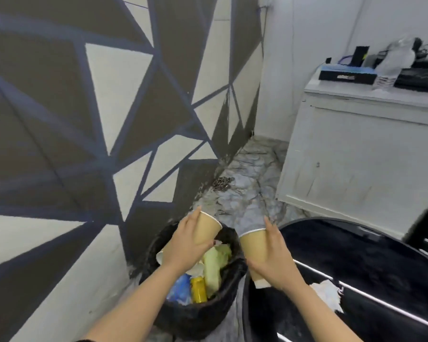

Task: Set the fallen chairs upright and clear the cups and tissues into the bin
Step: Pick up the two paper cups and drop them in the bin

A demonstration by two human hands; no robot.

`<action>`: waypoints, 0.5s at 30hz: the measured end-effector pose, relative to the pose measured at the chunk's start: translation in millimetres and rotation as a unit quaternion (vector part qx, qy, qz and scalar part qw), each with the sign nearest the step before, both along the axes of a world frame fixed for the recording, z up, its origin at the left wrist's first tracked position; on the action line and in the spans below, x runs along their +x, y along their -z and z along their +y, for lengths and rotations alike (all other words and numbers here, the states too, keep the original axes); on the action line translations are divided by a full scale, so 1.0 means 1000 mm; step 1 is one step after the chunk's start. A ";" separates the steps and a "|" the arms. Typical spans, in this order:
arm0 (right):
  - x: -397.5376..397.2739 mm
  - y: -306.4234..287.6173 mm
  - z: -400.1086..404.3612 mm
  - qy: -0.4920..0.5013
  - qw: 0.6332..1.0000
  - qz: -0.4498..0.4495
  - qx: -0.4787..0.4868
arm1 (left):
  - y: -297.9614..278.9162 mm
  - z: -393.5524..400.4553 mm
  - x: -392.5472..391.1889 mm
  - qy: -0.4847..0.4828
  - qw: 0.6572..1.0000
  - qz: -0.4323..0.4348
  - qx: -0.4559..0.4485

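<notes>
My left hand point(183, 248) grips a tan paper cup point(206, 229) directly above the black bin point(195, 317), its mouth tilted up and away. My right hand point(274, 262) holds a second tan paper cup point(253, 253) at the bin's right rim, between the bin and the round black table point(356, 262). The bin holds rubbish: a yellow can, blue wrapping, pale green paper, and a white cup at its left edge. A crumpled white tissue point(328, 293) lies on the table near my right forearm. No chair is clearly in view.
A wall painted with dark and white triangles point(84, 119) stands close on the left. A white cabinet point(356, 156) at the right carries black boxes and a plastic bottle point(391, 67). Marbled floor point(245, 183) runs between them, with a small chain heap on it.
</notes>
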State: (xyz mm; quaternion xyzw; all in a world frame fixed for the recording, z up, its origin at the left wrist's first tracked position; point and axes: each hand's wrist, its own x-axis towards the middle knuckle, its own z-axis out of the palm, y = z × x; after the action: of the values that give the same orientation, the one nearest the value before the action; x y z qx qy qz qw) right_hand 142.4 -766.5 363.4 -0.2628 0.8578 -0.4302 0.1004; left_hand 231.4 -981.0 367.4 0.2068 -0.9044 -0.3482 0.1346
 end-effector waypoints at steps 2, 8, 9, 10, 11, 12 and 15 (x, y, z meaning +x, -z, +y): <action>0.007 0.003 -0.032 -0.016 1.000 -0.011 -0.006 | 0.005 -0.026 0.020 -0.027 1.000 -0.006 0.003; 0.023 0.023 -0.112 -0.028 0.999 -0.037 0.026 | 0.033 -0.093 0.045 -0.054 0.997 -0.025 0.042; 0.024 0.028 -0.124 -0.026 0.998 -0.044 0.027 | 0.039 -0.102 0.045 -0.049 0.997 -0.029 0.042; 0.025 0.034 -0.133 -0.019 0.998 -0.050 0.030 | 0.046 -0.109 0.044 -0.045 0.997 -0.037 0.042; 0.026 0.042 -0.142 -0.009 0.998 -0.057 0.032 | 0.054 -0.115 0.042 -0.042 0.997 -0.043 0.047; 0.026 0.050 -0.149 0.001 0.998 -0.063 0.031 | 0.063 -0.119 0.041 -0.038 0.997 -0.047 0.057; 0.030 0.078 -0.162 0.017 0.995 -0.090 0.037 | 0.093 -0.126 0.037 -0.023 0.995 -0.058 0.078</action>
State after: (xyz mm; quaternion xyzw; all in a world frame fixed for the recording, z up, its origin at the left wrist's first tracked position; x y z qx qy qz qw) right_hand 171.9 -928.5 285.5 -0.2043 0.8649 -0.4219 0.1796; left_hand 268.0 -1107.1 274.4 0.2576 -0.8755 -0.4022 0.0734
